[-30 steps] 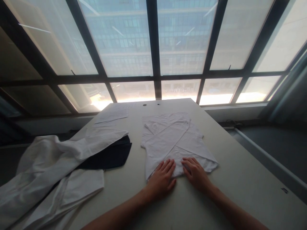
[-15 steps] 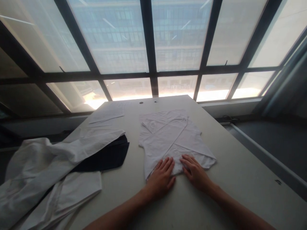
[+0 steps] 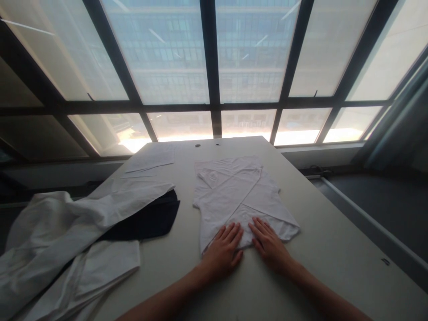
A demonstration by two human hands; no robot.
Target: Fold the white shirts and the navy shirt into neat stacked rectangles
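I see my left grip (image 3: 223,252) and right grip (image 3: 269,243) lying flat, fingers spread, palms pressed on the near hem of the white T-shirt (image 3: 234,196); neither has closed on any cloth. The shirt stretches away from both grips across the bench (image 3: 334,240), its sleeves folded inward. Well off to the left of my left grip lie white garments (image 3: 67,236) over a dark cloth (image 3: 150,220).
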